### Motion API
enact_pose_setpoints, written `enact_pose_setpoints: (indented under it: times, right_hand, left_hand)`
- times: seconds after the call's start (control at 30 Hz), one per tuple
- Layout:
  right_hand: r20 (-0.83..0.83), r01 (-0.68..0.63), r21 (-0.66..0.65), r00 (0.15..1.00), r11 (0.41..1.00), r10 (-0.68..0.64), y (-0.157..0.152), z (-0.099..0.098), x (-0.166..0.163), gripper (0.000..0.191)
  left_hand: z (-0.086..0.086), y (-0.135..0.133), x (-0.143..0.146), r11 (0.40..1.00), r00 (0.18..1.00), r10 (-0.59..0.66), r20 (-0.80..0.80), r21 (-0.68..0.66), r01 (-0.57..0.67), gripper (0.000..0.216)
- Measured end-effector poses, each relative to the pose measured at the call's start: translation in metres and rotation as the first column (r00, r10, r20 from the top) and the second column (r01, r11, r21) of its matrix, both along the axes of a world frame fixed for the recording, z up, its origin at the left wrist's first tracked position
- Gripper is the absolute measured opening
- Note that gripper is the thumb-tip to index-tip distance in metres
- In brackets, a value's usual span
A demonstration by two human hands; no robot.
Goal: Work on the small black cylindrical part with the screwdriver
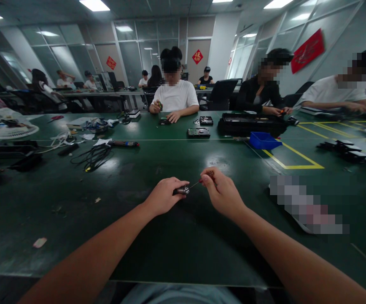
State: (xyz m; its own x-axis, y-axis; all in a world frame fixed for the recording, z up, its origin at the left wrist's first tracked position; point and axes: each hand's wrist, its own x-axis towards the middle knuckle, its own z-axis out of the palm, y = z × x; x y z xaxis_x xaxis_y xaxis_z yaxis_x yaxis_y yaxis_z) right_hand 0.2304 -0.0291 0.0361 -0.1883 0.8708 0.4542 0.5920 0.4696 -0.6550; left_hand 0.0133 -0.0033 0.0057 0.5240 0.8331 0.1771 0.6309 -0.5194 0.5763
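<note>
Near the middle of the green table [157, 236], my left hand [163, 195] is closed around a small dark part with a silvery metal end [184, 190]. The fingers hide much of that part, so its exact kind does not show. My right hand [222, 192] pinches a screwdriver [195, 185] with a reddish handle and a thin shaft. The shaft slants down to the left, its tip at or very near the metal end; contact cannot be made out.
A blue bin [263, 140] stands ahead to the right, beside a long black housing [252, 124]. Black cables [92, 160] and an electric screwdriver [124, 144] lie ahead left. A blurred-out flat object [306, 207] lies right. Opposite, a person [175, 95] works near hard drives [198, 133].
</note>
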Motion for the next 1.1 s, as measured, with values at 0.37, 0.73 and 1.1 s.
enact_pose_setpoints:
  times: [0.37, 0.73, 1.1]
  right_hand:
    - [0.005, 0.084, 0.014, 0.996, 0.996, -0.084, 0.004, -0.004, 0.002, 0.017]
    - [-0.04, 0.104, 0.011, 0.994, 0.994, -0.104, 0.003, -0.001, 0.002, 0.018]
    - [-0.017, 0.142, 0.01, 0.99, 0.99, -0.141, 0.005, -0.003, 0.002, 0.019]
  left_hand:
    - [0.005, -0.002, 0.001, 0.993, 0.984, 0.11, 0.138, -0.046, -0.105, 0.036]
    - [0.01, -0.008, 0.011, 0.994, 0.991, 0.109, 0.081, 0.01, -0.111, 0.02]
    - [0.0, -0.003, 0.032, 0.981, 0.921, 0.129, -0.367, 0.185, -0.064, 0.034]
